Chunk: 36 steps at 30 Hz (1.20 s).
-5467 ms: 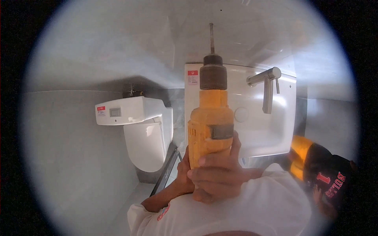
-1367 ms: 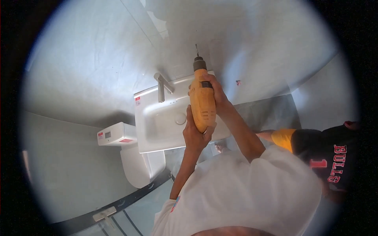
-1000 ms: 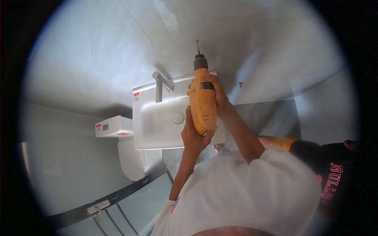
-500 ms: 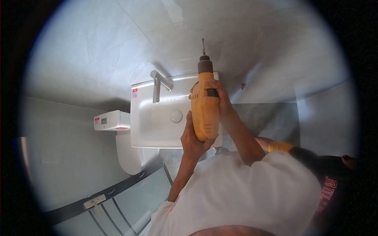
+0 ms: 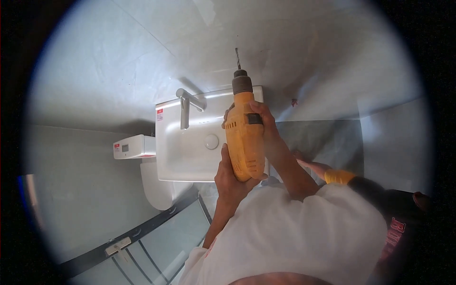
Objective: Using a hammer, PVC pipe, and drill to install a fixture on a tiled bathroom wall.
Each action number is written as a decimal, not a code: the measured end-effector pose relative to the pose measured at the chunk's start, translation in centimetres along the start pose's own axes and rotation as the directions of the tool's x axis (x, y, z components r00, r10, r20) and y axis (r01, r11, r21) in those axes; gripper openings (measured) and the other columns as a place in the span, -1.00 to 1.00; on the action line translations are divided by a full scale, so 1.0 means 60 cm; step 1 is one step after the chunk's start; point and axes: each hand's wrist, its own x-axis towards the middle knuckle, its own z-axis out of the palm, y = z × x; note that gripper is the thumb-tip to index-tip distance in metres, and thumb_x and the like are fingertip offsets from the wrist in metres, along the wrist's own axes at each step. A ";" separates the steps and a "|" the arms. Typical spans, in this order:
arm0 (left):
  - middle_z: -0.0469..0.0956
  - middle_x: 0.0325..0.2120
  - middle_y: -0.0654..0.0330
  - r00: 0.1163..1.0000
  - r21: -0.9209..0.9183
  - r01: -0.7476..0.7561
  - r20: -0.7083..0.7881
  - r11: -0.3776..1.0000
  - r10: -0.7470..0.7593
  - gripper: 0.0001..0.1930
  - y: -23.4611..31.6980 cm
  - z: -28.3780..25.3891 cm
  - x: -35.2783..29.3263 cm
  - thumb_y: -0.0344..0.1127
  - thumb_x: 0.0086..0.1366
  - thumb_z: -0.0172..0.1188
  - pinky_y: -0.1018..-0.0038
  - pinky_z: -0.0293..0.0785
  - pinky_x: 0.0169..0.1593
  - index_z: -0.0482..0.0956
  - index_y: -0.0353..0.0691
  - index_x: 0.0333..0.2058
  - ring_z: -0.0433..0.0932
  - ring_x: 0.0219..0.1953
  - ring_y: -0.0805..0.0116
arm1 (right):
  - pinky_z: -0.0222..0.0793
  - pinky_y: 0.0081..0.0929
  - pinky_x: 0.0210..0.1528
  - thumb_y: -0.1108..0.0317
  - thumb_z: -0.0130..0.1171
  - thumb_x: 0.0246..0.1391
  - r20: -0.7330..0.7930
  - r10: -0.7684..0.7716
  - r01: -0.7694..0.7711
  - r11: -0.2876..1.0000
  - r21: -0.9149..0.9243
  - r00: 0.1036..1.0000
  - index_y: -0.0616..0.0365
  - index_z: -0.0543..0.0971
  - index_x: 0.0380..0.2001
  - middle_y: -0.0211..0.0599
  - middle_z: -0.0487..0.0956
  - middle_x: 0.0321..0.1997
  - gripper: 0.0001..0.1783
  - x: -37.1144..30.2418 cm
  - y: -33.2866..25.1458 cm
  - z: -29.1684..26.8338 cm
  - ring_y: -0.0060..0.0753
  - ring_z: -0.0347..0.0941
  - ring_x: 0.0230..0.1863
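A yellow power drill [image 5: 244,147] is held out over the white washbasin [image 5: 166,166]. Its long bit [image 5: 238,59] points up and away, toward the grey tiled wall [image 5: 266,38]; whether the tip touches the wall I cannot tell. My left hand [image 5: 232,184] is closed round the rear end of the drill, where the grip is mostly hidden. Farther forward, my right hand [image 5: 266,118] wraps the body just behind the dark chuck [image 5: 242,83], with its fingers partly out of sight on the far side.
A chrome faucet [image 5: 185,109] stands at the basin's back left. Left of the basin is a white toilet [image 5: 156,187] with a box-shaped unit [image 5: 135,147]. A glass door with a dark frame [image 5: 187,204] lies lower left. Another person's hand [image 5: 316,167], above a yellow cuff, reaches in from the right.
The drill has shifted slightly left, and its bit now leans a little more leftward. Both my hands keep their hold. The other person's hand has come further into view, toward the left.
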 end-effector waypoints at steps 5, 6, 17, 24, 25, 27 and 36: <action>0.53 -0.07 -0.10 1.000 -0.009 0.015 0.025 1.000 -0.014 0.14 0.037 -0.036 0.017 0.07 -0.11 0.51 0.30 0.57 -0.06 -0.01 -0.33 0.29 0.60 -0.06 0.07 | 0.54 -0.34 -0.23 -0.05 0.08 0.08 -0.016 0.028 -0.027 0.997 0.073 0.999 0.28 0.44 -0.16 -0.16 0.51 -0.28 -0.46 0.002 0.020 0.012 -0.27 0.55 -0.25; 0.53 -0.08 -0.08 0.999 -0.018 -0.032 0.011 0.999 0.032 0.12 0.040 -0.040 0.020 0.04 -0.10 0.51 0.31 0.57 -0.06 0.00 -0.33 0.28 0.60 -0.07 0.08 | 0.54 -0.34 -0.23 -0.05 0.08 0.08 -0.014 0.011 -0.010 0.998 0.063 1.000 0.28 0.44 -0.16 -0.16 0.51 -0.28 -0.46 0.007 0.019 0.011 -0.27 0.55 -0.25; 0.53 -0.14 -0.02 0.993 0.048 0.052 0.107 0.998 -0.057 0.11 0.019 -0.039 0.017 -0.09 -0.16 0.54 0.27 0.57 -0.22 -0.02 -0.31 0.25 0.61 -0.18 0.06 | 0.55 -0.37 -0.36 0.01 0.06 -0.04 0.086 -0.044 0.032 0.990 0.134 0.995 0.34 0.42 -0.22 -0.10 0.51 -0.32 -0.46 0.015 0.041 -0.006 -0.25 0.55 -0.35; 0.54 -0.17 -0.04 0.995 0.076 0.007 0.100 0.997 -0.015 0.19 0.024 -0.037 0.029 -0.08 -0.19 0.55 0.21 0.57 -0.33 -0.09 -0.42 0.26 0.61 -0.25 -0.01 | 0.54 -0.36 -0.40 0.00 0.07 -0.08 0.010 -0.027 0.026 0.996 0.084 1.000 0.34 0.42 -0.22 -0.10 0.51 -0.36 -0.44 0.021 0.024 0.004 -0.23 0.55 -0.41; 0.54 -0.17 -0.04 0.995 0.068 0.002 0.098 0.998 -0.009 0.19 0.025 -0.034 0.029 -0.08 -0.19 0.55 0.21 0.57 -0.33 -0.09 -0.42 0.26 0.61 -0.25 -0.01 | 0.53 -0.37 -0.36 0.00 0.09 -0.10 0.057 -0.010 0.004 0.994 0.107 0.998 0.34 0.41 -0.19 -0.09 0.50 -0.33 -0.42 0.020 0.022 -0.005 -0.24 0.54 -0.37; 0.53 -0.14 -0.06 0.998 0.069 -0.053 0.023 0.996 0.051 0.20 0.017 -0.027 0.017 -0.07 -0.17 0.53 0.23 0.58 -0.28 -0.13 -0.39 0.29 0.61 -0.24 -0.01 | 0.52 -0.37 -0.31 -0.01 0.10 -0.11 0.114 0.033 -0.048 0.990 0.130 0.993 0.34 0.40 -0.16 -0.09 0.50 -0.30 -0.39 0.029 0.030 -0.011 -0.25 0.53 -0.32; 0.47 -0.01 -0.02 0.970 -0.024 0.169 0.180 0.985 -0.162 0.13 0.042 -0.043 0.028 -0.15 -0.09 0.53 0.31 0.53 -0.04 -0.13 -0.24 0.29 0.55 -0.01 0.09 | 0.50 -0.39 -0.24 -0.01 0.12 -0.13 0.127 0.020 -0.034 0.993 0.111 0.992 0.34 0.38 -0.10 -0.06 0.49 -0.25 -0.35 0.021 0.032 -0.020 -0.25 0.50 -0.23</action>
